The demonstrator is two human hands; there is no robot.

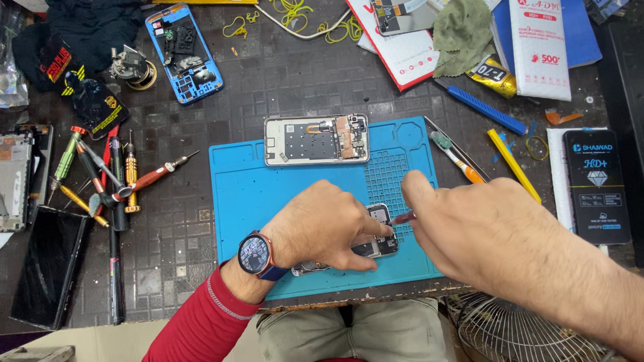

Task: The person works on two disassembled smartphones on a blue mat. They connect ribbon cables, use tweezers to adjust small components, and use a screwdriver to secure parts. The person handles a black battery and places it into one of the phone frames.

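Observation:
My left hand [327, 226] presses down on an opened phone body [380, 231] that lies near the front edge of a blue work mat [249, 194]. A round watch sits on that wrist above a red sleeve. My right hand [483, 231] pinches a thin red-tipped tool [402, 217], its tip against the phone's inner parts by the left fingertips. Most of the phone is hidden under my left hand. A second opened phone frame [315, 139] with a bare metal plate lies at the mat's far edge.
Several screwdrivers [111, 175] lie left of the mat. A blue phone frame [184, 53] lies at the back left, dark screens [50, 265] at the far left. Boxes, a green cloth [463, 33], blue and yellow pry tools [513, 164] and a screen package [596, 184] lie right. A wire fan guard [516, 332] sits below the table edge.

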